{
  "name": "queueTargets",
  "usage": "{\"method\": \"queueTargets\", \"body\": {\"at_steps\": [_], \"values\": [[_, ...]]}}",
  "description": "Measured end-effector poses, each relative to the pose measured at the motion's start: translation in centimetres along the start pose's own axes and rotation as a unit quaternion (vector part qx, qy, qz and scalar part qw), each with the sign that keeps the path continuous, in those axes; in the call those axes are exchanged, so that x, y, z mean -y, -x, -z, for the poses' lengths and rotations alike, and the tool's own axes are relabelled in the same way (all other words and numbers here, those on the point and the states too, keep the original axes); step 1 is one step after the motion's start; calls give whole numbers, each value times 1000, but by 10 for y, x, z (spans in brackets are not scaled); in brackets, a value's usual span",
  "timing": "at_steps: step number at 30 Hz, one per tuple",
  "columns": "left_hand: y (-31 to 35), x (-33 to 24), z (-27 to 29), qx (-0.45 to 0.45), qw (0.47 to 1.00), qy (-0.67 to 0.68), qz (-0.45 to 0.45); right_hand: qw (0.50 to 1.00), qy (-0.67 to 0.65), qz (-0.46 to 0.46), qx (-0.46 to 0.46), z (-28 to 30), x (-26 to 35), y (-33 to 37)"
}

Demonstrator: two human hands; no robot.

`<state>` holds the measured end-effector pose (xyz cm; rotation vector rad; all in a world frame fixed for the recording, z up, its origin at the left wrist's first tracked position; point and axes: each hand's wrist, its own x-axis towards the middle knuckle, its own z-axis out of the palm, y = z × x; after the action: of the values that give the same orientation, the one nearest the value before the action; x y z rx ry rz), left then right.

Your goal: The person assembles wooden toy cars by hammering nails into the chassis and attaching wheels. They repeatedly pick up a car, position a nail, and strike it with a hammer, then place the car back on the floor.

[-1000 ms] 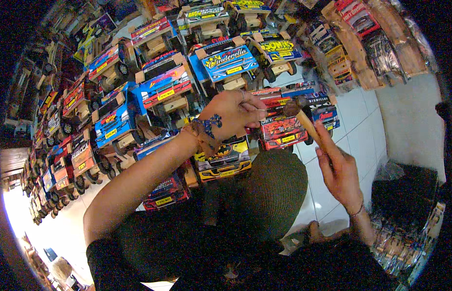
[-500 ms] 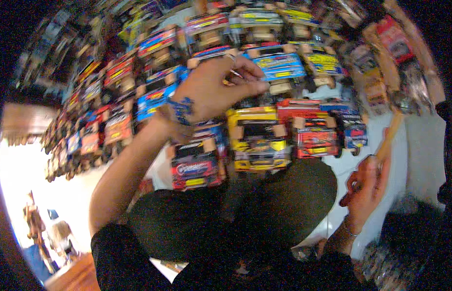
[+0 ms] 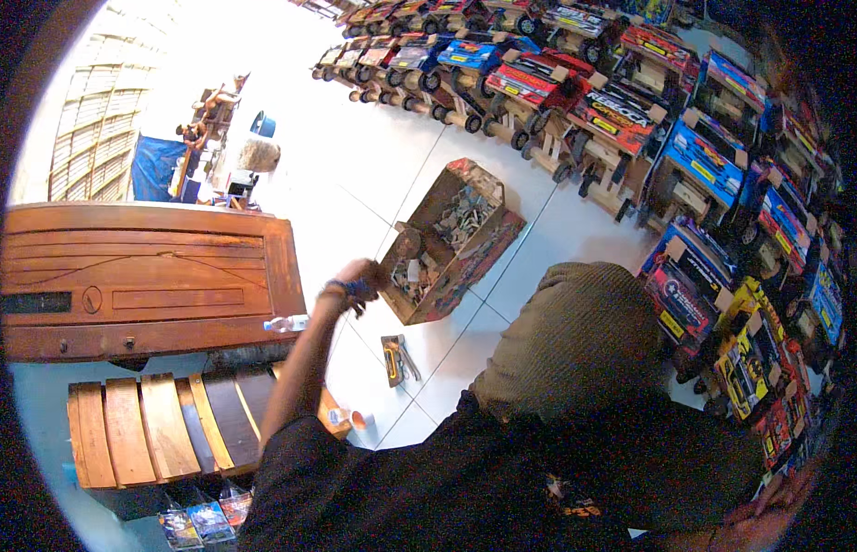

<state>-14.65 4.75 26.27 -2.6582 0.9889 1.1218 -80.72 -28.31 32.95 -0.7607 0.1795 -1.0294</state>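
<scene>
My left hand [image 3: 359, 281] reaches out to the near left corner of a worn wooden box [image 3: 491, 261] on the tiled floor. Its fingers look curled together, and whatever they may hold is too small to make out. Inside the box lie many small metal pieces [image 3: 463, 219] and a round brownish object [image 3: 408, 244]. At the lower right edge my right hand [image 3: 769, 508] shows dimly, its fingers too dark to read. Close to it stand wooden toy trucks, among them a yellow one [image 3: 746, 368] and a black-and-red one [image 3: 686, 293].
More toy trucks [image 3: 622, 115] stand in dense rows across the far and right side. A yellow-and-black utility knife [image 3: 393, 361] lies on the floor beside pliers [image 3: 409, 357]. Leftward are a brown wooden door panel [image 3: 171, 262], a plastic bottle [image 3: 287, 324] and wooden slats [image 3: 162, 414].
My view has swung left from the trucks to the box. My left hand has left the blue truck's front and is now at the box. My right hand has shifted to the view's edge.
</scene>
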Motion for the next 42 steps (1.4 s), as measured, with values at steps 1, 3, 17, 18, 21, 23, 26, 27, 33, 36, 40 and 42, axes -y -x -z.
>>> {"method": "queueTargets", "body": {"at_steps": [1, 3, 17, 18, 21, 23, 26, 27, 33, 36, 40, 42], "values": [[-5, 18, -29, -38, 990, 113, 69, 1000, 3, -16, 12, 2, -2, -2], [-13, 39, -79, -159, 981, 89, 65, 999, 18, 5, -32, -3, -7, 0], [-85, 57, -145, -319, 947, 16, -36, 985, 52, 97, -135, -14, -17, 17], [-85, 61, -145, -345, 934, 69, -66, 970, 147, 114, -158, -13, -19, 19], [-71, 73, -135, -244, 915, 321, 6, 926, 276, 132, -221, -13, -22, 20], [-49, 75, -119, -165, 887, 421, 92, 946, 150, 112, -265, -17, -25, 19], [-13, 58, -88, -173, 863, 448, 153, 886, 352, 172, -249, -25, -32, 17], [2, 48, -76, -151, 836, 512, 123, 881, 343, 148, -291, -28, -31, 18], [39, -61, 21, -119, 809, 568, -89, 977, 43, 58, -200, -15, -11, 19], [32, -150, 62, -59, 840, 484, -241, 970, 30, 16, -242, -6, -11, 23], [12, -288, 93, 36, 823, 385, -417, 689, 371, 128, -609, -34, -27, 48], [4, -358, 91, 96, 797, 350, -484, 699, 325, 140, -622, -46, -22, 48]]}}
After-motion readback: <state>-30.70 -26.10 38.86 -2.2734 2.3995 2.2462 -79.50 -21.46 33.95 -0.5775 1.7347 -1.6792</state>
